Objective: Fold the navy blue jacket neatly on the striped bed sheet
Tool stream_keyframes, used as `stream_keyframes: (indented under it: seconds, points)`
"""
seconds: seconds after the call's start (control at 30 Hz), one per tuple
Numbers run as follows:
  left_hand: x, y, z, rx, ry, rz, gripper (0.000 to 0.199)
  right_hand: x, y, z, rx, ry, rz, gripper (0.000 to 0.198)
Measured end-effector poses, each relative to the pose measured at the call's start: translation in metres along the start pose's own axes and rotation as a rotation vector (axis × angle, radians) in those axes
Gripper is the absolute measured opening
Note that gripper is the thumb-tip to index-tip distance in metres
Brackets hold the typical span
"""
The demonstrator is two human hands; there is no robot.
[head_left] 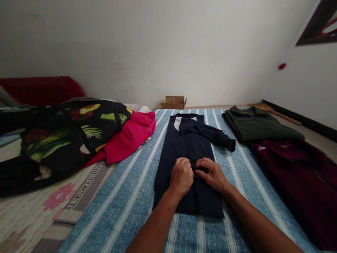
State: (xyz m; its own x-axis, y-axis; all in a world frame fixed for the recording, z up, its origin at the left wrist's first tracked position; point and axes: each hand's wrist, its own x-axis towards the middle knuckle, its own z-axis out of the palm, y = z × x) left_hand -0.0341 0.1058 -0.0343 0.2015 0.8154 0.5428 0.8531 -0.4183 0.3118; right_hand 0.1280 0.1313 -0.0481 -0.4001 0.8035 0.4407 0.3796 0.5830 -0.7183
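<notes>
Navy jacket (168, 151) is lying mid-scene on the striped sheet (131, 182), collar (186, 115) far, one sleeve (210, 134) sticking out right. Probably light, soft, floppy, not fragile; I'd be gripping both side edges (161, 165). Left hand (181, 176) is curling tightly on its near half, fingertips hiding, can't say if pinching. Right hand (212, 174) is touching cloth just beside, thumb and fingers leaving a narrow gap.

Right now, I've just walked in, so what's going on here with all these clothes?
A person has their left hand and right hand on a navy top, lying in a long, narrow shape on a striped sheet. One sleeve sticks out to the right. Further right lie a dark green top and a maroon one. To the left, a black patterned garment partly covers a pink one.
</notes>
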Motion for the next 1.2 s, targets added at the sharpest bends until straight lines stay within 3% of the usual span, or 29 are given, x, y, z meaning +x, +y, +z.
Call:
stream_keyframes:
  seconds: [1.2]
  points:
    - [-0.0003,-0.0009,0.0027,0.027,-0.023,-0.003,0.016,-0.0008,0.0010,0.0003,0.003,0.012,-0.003,0.007]
